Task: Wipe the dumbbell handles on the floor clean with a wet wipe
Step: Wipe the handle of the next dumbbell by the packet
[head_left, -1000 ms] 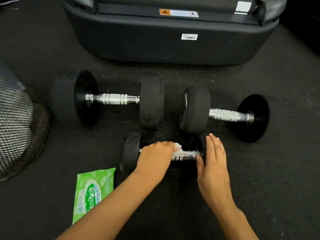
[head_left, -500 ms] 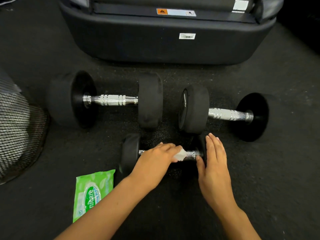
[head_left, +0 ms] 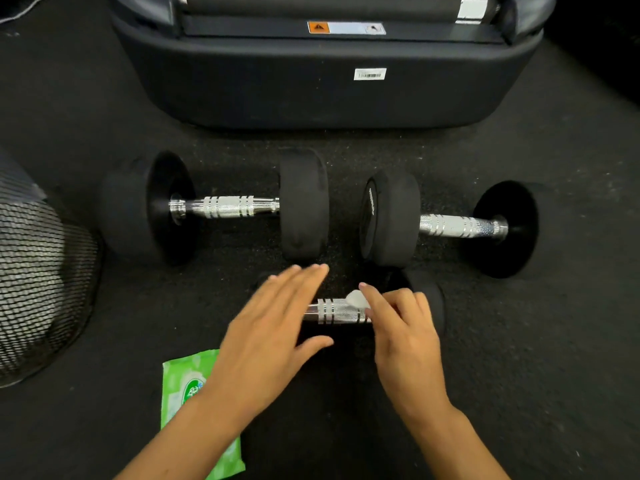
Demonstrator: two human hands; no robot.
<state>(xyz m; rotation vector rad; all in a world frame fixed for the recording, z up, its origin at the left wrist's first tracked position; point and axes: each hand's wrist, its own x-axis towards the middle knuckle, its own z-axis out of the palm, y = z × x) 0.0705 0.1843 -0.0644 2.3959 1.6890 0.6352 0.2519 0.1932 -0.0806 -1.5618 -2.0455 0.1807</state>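
Head view: the landmark is the small dumbbell (head_left: 346, 311) lying on the dark speckled floor (head_left: 554, 341) nearest the camera, its chrome knurled handle crosswise. The left hand (head_left: 273, 334) is spread flat with fingers straight, holding nothing, over the left end of that handle and hiding the left weight head. The right hand (head_left: 405, 334) is curled over the right part of the handle, fingers pinching a white wet wipe (head_left: 356, 298) against the chrome; only a small fold of it shows. Behind the small dumbbell and to its left lies a large dumbbell (head_left: 225, 206), black heads, ringed chrome handle. Behind it and to its right lies a second large dumbbell (head_left: 457, 226); its near head carries writing on its face, too small to read. Beyond both stands a black machine base (head_left: 311, 84) with an orange-and-white warning sticker and a white barcode label, neither legible. Near and to the left of the small dumbbell, partly under the left forearm, lies a green wipes pack (head_left: 183, 382); its brand name is covered. Far to the left sits a black mesh basket (head_left: 41, 282).
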